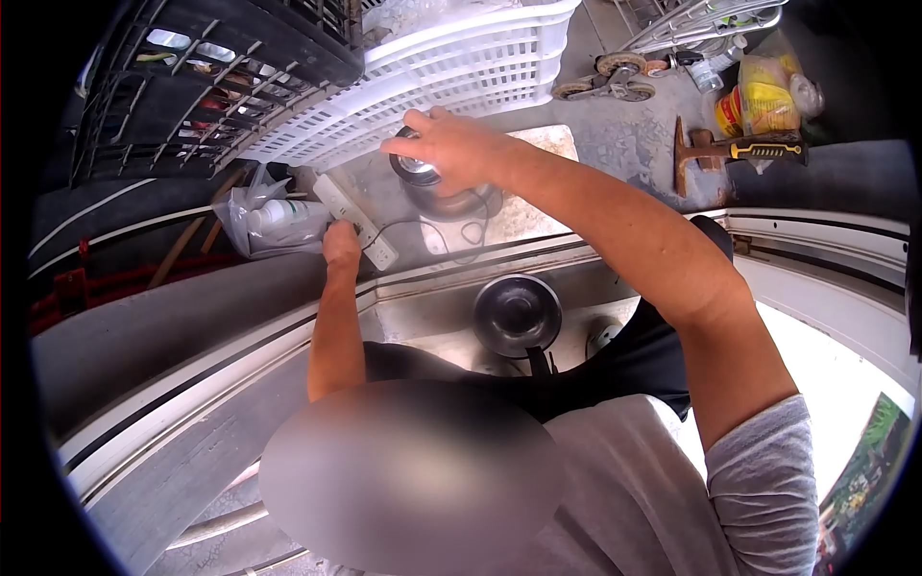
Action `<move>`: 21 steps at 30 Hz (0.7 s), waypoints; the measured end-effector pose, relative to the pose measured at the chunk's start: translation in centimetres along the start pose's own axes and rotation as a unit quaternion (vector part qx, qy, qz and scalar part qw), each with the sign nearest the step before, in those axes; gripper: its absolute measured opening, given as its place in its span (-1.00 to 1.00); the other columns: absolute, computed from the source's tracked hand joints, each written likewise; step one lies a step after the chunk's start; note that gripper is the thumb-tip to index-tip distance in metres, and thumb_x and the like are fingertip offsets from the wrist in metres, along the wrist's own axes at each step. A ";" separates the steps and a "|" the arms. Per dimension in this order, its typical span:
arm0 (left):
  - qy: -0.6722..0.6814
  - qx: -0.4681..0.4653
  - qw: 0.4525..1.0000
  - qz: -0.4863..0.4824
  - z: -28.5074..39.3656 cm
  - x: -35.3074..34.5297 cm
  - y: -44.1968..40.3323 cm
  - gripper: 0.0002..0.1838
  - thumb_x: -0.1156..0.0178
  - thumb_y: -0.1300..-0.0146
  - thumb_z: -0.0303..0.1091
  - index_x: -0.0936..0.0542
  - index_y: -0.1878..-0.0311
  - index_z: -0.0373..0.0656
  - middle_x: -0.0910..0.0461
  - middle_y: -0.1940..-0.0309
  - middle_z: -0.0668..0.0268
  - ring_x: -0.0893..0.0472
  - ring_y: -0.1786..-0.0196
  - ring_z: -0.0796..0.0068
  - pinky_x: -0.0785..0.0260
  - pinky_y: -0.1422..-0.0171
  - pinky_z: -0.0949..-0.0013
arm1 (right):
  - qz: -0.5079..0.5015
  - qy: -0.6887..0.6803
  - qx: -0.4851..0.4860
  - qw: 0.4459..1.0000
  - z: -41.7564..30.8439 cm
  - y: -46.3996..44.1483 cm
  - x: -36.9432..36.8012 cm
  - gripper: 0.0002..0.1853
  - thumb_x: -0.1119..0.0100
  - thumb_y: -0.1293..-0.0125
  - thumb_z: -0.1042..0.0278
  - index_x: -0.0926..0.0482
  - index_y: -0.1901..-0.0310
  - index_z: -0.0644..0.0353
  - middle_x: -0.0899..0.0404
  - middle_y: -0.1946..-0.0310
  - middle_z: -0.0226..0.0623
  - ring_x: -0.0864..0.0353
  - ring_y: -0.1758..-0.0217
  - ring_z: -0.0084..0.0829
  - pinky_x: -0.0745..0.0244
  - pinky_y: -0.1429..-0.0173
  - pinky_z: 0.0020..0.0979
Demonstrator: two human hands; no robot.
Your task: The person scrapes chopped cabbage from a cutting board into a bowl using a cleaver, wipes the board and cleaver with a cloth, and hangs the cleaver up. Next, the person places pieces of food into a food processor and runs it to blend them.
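My right hand (451, 152) reaches over a rounded metallic vessel (451, 204), its fingers curled about the dark, shiny top. What kind of vessel it is, I cannot make out, as the hand covers much of it. A thin cord (423, 224) loops beside the vessel and runs to the white power strip (348, 213). At that strip's near side, my left hand (341, 245) is closed on its edge; whether a plug is also between the fingers is hidden. Between my legs and the sill sits a small black frying pan (519, 315), handle toward me.
Behind the vessel stands a white plastic basket (461, 82), with a black crate (202, 86) to its left. A plastic bag with a white bottle (279, 215) lies left of the strip. A hammer (764, 151) and yellow package (764, 91) are at right. A raised sill (432, 269) crosses before me.
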State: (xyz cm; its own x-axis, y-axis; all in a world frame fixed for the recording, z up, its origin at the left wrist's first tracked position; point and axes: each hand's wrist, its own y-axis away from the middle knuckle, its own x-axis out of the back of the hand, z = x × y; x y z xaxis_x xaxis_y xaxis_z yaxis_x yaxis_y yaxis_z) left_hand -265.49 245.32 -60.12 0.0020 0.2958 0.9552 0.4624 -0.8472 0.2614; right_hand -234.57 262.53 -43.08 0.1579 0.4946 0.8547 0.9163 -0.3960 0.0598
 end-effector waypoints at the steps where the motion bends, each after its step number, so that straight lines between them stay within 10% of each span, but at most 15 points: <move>1: 0.005 -0.008 1.000 0.006 -0.4 -0.4 -0.1 -0.79 -0.09 -0.33 -0.42 -0.71 0.18 -0.22 -0.69 0.11 -0.05 -0.68 0.02 -0.10 -0.57 -0.07 0.01 | 0.011 0.003 0.008 1.000 0.2 -0.1 -0.1 -0.01 -0.52 0.10 0.43 -0.28 -0.43 -0.29 -0.31 -0.16 -0.22 -0.39 -0.20 -0.02 -0.51 -0.23 -0.16; 21: 0.127 0.022 0.990 0.057 -1.2 -1.7 -0.1 -0.84 -0.24 -0.23 -0.38 -0.74 0.18 -0.16 -0.68 0.16 -0.02 -0.65 0.02 -0.11 -0.51 -0.07 0.01 | 0.041 0.018 0.017 0.999 0.7 -0.2 -0.7 -0.02 -0.51 0.14 0.44 -0.31 -0.40 -0.29 -0.35 -0.11 -0.26 -0.43 -0.13 -0.06 -0.55 -0.14 -0.16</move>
State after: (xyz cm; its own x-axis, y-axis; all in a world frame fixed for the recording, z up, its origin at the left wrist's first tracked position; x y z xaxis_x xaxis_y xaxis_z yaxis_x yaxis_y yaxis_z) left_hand -266.58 244.39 -61.64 -0.1647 0.0734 0.9836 0.5110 -0.8466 0.1487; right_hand -234.63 262.80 -44.09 0.2204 0.4323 0.8744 0.9128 -0.4074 -0.0287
